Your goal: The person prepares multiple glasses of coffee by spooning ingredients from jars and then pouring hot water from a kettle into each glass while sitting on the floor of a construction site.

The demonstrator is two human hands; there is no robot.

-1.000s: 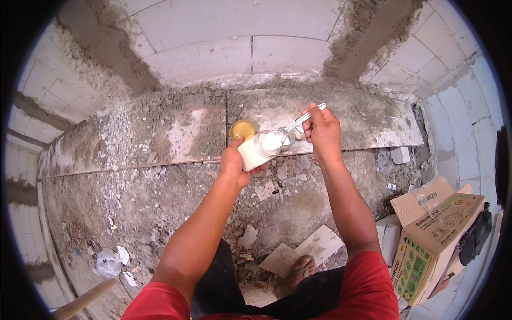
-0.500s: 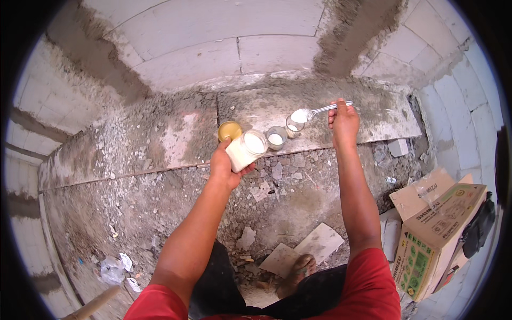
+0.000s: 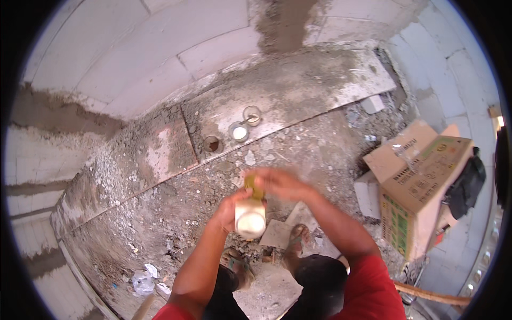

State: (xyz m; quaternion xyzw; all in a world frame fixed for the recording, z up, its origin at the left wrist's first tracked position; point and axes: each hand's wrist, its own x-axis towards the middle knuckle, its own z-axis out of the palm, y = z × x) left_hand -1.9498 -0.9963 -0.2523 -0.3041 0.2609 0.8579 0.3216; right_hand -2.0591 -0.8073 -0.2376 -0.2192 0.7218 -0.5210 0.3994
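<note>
My left hand [image 3: 230,209] is closed around a clear squarish jar [image 3: 250,218] of white powder, held above the ground in front of me. A yellow-gold lid [image 3: 254,188] is at the jar's far end; whether it sits fully on the mouth I cannot tell. My right hand [image 3: 280,184], smeared by motion, has its fingers on the lid. Beyond, on the board, stand three small glasses: one with dark brown contents [image 3: 212,144], one with white powder [image 3: 239,132], and a farther one [image 3: 252,116] with a little pale content. The spoon cannot be made out.
The glasses stand on a dusty board [image 3: 298,90] along a block wall. Rubble covers the ground. To the right an open cardboard box [image 3: 421,184] carries a black bag [image 3: 465,184]. A plastic bag [image 3: 143,281] lies at lower left; a wooden handle [image 3: 432,293] is at lower right.
The jar has come nearer to me and away from the glasses. My right hand has left the spoon of white powder and moved onto the lid. The glass with brown contents now shows. My view has turned.
</note>
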